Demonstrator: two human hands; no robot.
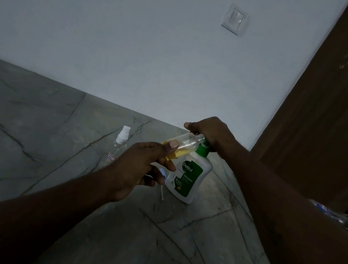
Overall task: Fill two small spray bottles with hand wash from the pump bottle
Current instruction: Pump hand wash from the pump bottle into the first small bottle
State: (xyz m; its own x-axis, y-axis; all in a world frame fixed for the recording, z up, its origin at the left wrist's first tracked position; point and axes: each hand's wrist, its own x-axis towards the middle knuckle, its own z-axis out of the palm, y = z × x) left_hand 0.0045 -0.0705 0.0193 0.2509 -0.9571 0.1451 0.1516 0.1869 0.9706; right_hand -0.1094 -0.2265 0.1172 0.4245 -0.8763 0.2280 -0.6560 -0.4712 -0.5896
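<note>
head: left hand [140, 167] holds spray bottle [186, 143]

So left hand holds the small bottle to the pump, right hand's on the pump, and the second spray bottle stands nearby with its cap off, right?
No. The head view shows the second bottle standing with its white spray cap on. The rest holds: left hand holds the small bottle to the pump, right hand on it.

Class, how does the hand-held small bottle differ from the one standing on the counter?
The held bottle is tilted and uncapped; the standing bottle is upright, white spray cap on. The held bottle shows yellow liquid; the standing bottle shows none plainly. Both are small, clear.
</note>
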